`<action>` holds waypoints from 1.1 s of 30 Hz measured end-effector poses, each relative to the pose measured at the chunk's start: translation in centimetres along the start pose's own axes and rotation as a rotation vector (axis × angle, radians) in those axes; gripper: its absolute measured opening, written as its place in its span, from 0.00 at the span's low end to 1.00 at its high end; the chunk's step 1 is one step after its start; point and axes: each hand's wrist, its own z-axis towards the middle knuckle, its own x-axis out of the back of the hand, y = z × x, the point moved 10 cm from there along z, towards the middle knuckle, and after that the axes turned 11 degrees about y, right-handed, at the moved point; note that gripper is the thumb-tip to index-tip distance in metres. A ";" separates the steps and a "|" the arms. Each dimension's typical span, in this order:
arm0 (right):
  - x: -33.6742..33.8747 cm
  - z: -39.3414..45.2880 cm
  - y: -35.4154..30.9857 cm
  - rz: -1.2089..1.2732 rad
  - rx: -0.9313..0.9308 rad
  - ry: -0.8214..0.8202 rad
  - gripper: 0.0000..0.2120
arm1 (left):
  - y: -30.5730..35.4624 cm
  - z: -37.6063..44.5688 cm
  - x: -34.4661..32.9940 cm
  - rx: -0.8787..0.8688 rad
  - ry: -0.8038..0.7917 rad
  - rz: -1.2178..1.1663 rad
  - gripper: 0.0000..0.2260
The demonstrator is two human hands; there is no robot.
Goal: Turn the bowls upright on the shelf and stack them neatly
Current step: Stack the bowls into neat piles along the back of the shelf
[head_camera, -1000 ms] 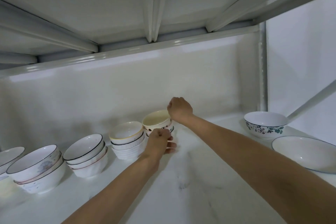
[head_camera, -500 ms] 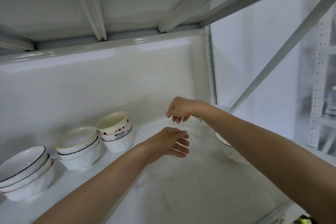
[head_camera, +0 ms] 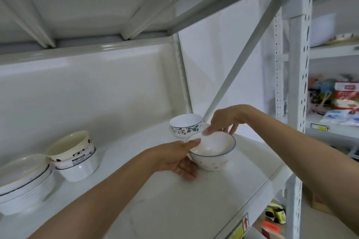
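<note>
A white bowl with a thin blue rim (head_camera: pixel 213 153) is upright, held just above the white shelf (head_camera: pixel 174 205). My left hand (head_camera: pixel 174 158) grips its near-left side, thumb over the rim and fingers underneath. My right hand (head_camera: pixel 226 119) pinches its far rim from above with curled fingers. Just behind it a floral-patterned bowl (head_camera: pixel 185 125) stands upright on the shelf. At the left a stack of upright bowls (head_camera: pixel 74 156) has a cream spotted one on top, and a second stack (head_camera: pixel 23 182) sits at the far left edge.
The shelf above hangs low overhead. A diagonal brace (head_camera: pixel 240 64) and a perforated upright post (head_camera: pixel 299 83) stand at the right end. Beyond them another rack holds packaged goods (head_camera: pixel 342 101). The shelf's front edge (head_camera: pixel 258 207) runs close under my right arm.
The view has swung right. Both hands moved from the stack with the spotted bowl to the right end of the shelf and took hold of the blue-rimmed bowl, now lifted in front of the floral bowl.
</note>
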 end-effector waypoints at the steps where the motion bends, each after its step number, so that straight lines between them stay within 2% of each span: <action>1: -0.6 -0.3 1.1 0.045 -0.034 -0.063 0.27 | 0.1 0.1 -0.2 0.006 -0.015 0.014 0.25; 5: -3.1 -1.7 2.9 0.284 -0.100 -0.278 0.21 | 0.0 0.6 -0.3 0.057 -0.059 -0.039 0.19; 10: -3.8 -1.5 1.4 0.372 -0.065 -0.336 0.10 | 0.4 0.8 0.4 0.040 -0.052 -0.026 0.16; 13: -2.1 -0.5 -0.1 0.414 -0.031 -0.221 0.13 | 1.8 0.8 2.8 0.001 0.038 -0.057 0.12; 16: 0.4 0.9 -1.7 0.509 0.009 -0.044 0.17 | 3.5 1.1 6.5 -0.051 0.191 -0.160 0.17; 23: 5.0 4.2 -4.1 0.700 -0.008 0.427 0.12 | 7.1 2.6 11.4 -0.218 0.433 -0.377 0.13; 27: 5.3 5.0 -4.9 0.619 -0.019 0.575 0.10 | 7.5 4.7 12.5 -0.270 0.570 -0.411 0.16; 31: 5.5 5.4 -5.1 0.454 -0.004 0.663 0.11 | 6.5 6.0 12.9 -0.233 0.662 -0.392 0.11; 33: 5.4 5.5 -5.1 0.350 0.009 0.688 0.08 | 6.0 6.5 13.0 -0.206 0.698 -0.367 0.12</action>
